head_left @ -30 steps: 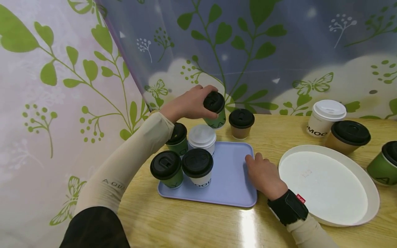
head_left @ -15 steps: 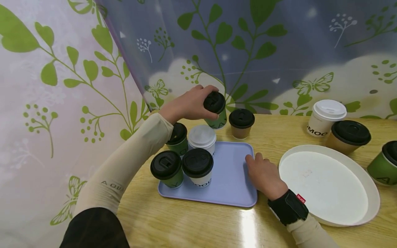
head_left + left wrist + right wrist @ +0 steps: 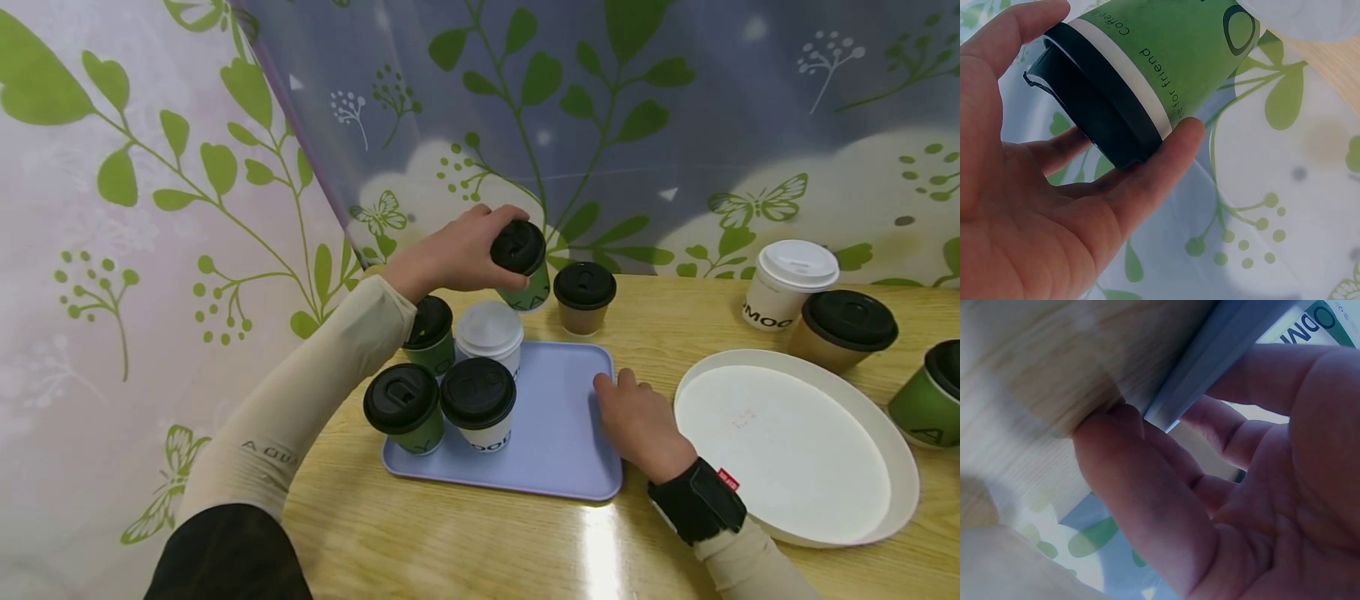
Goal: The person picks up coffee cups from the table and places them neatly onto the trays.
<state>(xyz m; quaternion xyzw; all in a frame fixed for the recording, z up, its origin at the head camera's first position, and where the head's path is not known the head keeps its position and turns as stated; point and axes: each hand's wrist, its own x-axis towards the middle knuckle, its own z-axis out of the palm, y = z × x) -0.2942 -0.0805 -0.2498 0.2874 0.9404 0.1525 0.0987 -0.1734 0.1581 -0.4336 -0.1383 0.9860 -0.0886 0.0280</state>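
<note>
My left hand (image 3: 468,254) grips a green paper coffee cup (image 3: 534,292) by its black lid, behind the lilac tray (image 3: 562,417). In the left wrist view, thumb and fingers spread around the cup's dark lid (image 3: 1097,100). My right hand (image 3: 637,421) holds the tray's right edge; the tray rim (image 3: 1204,369) runs between its fingers in the right wrist view. On the tray's left half are a white cup with a black lid (image 3: 478,404), a white-lidded cup (image 3: 489,333), a green cup (image 3: 405,408) and another green cup (image 3: 431,333), partly hidden by the left arm.
A small brown cup (image 3: 583,298) stands behind the tray. To the right lies a round white tray (image 3: 795,450), with a white cup (image 3: 787,283), a brown cup (image 3: 843,329) and a green cup (image 3: 930,400) around it. Patterned cloth (image 3: 600,125) hangs behind the wooden table (image 3: 450,542).
</note>
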